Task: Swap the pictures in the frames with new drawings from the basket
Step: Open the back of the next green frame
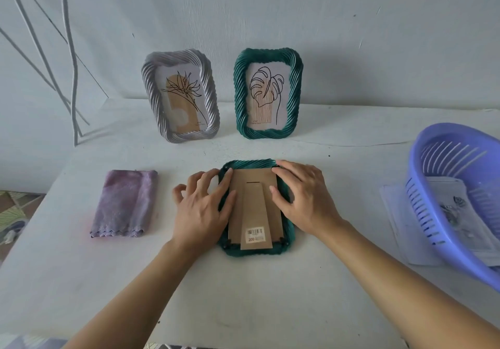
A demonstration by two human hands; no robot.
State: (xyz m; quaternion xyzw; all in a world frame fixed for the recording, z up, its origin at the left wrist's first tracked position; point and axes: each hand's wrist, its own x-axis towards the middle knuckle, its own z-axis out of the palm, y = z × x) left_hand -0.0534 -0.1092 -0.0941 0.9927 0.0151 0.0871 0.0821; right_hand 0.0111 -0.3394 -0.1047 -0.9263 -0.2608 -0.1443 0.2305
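The grip of both hands is wide, with nothing clasped: the left hand and the right hand lie with spread fingers on a dark green rope-twist picture frame. This frame lies face down on the white desk, near its middle. We note the left forefinger reaching the frame's far left corner and the right fingertips reaching its far right corner. The right thumb rests on the brown cardboard backing board. A barcode sticker sits on the board's fold-out stand.

We find two more frames upright at the back of the desk, against the wall. One is a grey rope-twist frame with a flower drawing; the other is a second green rope-twist frame with a leaf drawing. A folded purple cloth lies left of the hands. A blue slotted plastic basket stands tilted at the right edge with paper drawings inside, and loose sheets lie under it.
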